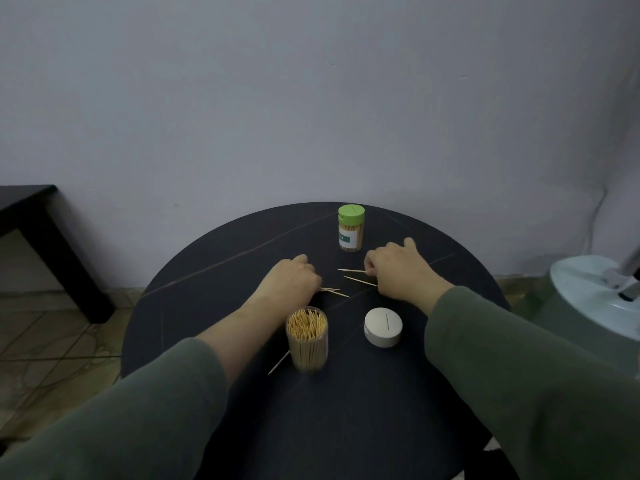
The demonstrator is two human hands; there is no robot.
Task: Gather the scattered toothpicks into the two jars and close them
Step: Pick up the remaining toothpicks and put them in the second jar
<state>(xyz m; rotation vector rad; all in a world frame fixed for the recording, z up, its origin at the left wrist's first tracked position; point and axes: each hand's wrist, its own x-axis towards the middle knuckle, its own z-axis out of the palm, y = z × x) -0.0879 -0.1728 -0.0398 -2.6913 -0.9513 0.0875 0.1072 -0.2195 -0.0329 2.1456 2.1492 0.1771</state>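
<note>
On the counter we find the capped jar at the back, the open jar in front, the lid to its right, and loose toothpicks between our hands.

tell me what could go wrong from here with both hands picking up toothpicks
The left forearm passes right beside the open jar; pulling back could tip it and spill the toothpicks. One loose toothpick lies partly behind that jar and might get missed before the white lid goes on.
</note>
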